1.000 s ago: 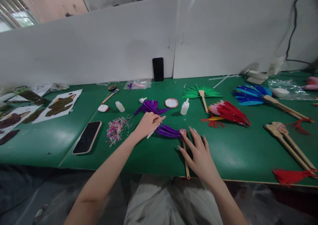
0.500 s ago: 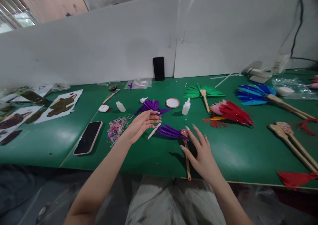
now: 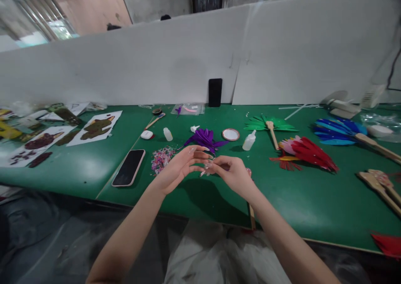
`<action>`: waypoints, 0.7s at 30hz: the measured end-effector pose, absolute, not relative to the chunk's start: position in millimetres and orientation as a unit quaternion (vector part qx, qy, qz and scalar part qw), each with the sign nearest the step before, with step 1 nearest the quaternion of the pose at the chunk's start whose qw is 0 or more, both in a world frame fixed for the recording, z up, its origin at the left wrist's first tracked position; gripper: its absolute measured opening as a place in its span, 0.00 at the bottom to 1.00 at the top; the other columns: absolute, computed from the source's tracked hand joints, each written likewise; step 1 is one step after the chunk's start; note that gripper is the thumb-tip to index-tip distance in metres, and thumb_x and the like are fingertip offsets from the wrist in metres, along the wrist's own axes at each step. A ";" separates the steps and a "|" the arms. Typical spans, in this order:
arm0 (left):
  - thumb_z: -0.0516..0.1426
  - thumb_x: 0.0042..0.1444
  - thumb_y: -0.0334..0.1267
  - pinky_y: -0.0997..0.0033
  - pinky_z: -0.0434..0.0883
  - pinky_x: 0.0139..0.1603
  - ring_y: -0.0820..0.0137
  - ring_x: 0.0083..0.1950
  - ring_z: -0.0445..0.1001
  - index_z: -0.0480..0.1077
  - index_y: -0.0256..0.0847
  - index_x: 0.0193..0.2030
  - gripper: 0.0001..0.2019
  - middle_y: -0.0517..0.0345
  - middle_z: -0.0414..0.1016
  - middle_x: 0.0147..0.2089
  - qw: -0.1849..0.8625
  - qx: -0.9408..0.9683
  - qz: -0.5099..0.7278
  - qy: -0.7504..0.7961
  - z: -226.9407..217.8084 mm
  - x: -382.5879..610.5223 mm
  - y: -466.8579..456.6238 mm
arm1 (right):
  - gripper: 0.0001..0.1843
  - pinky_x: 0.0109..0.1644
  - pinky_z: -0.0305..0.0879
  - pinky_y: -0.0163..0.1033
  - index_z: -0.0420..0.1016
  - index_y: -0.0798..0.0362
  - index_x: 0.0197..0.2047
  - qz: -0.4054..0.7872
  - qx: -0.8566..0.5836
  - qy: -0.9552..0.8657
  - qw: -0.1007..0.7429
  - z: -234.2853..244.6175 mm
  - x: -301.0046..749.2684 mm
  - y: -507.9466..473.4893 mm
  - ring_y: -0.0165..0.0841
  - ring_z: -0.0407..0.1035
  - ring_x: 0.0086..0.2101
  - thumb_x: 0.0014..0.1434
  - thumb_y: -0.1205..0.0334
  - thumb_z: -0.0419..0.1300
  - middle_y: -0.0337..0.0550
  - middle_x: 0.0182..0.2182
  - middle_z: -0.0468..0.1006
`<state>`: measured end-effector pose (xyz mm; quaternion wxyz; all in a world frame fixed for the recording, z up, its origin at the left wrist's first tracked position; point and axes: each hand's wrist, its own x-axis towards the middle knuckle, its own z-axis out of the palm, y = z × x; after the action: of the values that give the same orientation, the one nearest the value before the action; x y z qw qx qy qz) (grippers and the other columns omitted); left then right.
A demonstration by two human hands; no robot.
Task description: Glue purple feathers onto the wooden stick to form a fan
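Above the green table, my left hand (image 3: 181, 167) is raised with its fingers stretched out and apart. My right hand (image 3: 234, 173) pinches its thumb and fingers together at the left fingertips; whatever is between them is too small to make out. Just beyond the hands lies a bunch of purple feathers (image 3: 205, 140). Below my right wrist, a wooden stick (image 3: 251, 216) shows its lower end, and the rest is mostly covered. A heap of colourful small bits (image 3: 161, 159) lies left of my left hand.
A white dropper bottle (image 3: 249, 141), a red-rimmed round lid (image 3: 231, 134) and a small bottle (image 3: 168, 134) stand behind the hands. Green (image 3: 271, 127), red (image 3: 313, 154) and blue feather pieces (image 3: 338, 131) lie right. A phone (image 3: 129, 168) lies left; another phone (image 3: 215, 92) leans on the partition.
My right hand has moved left from beside the wooden stick to meet my left hand, and its spread fingers have closed into a pinch. The whole view has shifted, so the table items sit further right.
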<state>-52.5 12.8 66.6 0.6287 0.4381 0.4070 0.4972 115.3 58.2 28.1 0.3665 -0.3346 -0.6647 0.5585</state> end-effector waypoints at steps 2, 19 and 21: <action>0.50 0.59 0.43 0.60 0.68 0.49 0.61 0.52 0.69 0.67 0.40 0.48 0.14 0.48 0.71 0.48 0.596 0.432 0.522 0.431 66.6 -62.5 5.4 | 0.13 0.32 0.68 0.36 0.73 0.54 0.27 0.516 -0.325 -0.717 0.338 28.3 111.0 61.5 0.34 0.73 0.27 0.55 0.54 0.58 0.44 0.25 0.79; 0.56 0.53 0.34 0.53 0.64 0.57 0.68 0.42 0.72 0.72 0.49 0.35 0.05 0.63 0.73 0.34 -0.039 0.359 0.795 0.487 117.7 -93.7 -92.5 | 0.24 0.30 0.58 0.34 0.72 0.57 0.26 0.153 -0.340 -0.922 0.101 27.3 -11.0 81.1 0.37 0.73 0.30 0.64 0.52 0.46 0.52 0.26 0.77; 0.57 0.52 0.33 0.57 0.66 0.54 0.69 0.39 0.73 0.72 0.44 0.36 0.05 0.61 0.73 0.33 -0.009 0.368 0.796 0.481 109.8 -92.6 -90.8 | 0.23 0.32 0.60 0.36 0.73 0.58 0.27 0.142 -0.329 -0.929 0.093 28.4 -22.0 80.8 0.40 0.73 0.32 0.63 0.51 0.47 0.53 0.28 0.77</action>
<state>-92.6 -90.8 109.8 -0.0087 0.3676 0.4811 0.7958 -22.0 80.8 28.4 0.0926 -0.3291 -0.9289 0.1423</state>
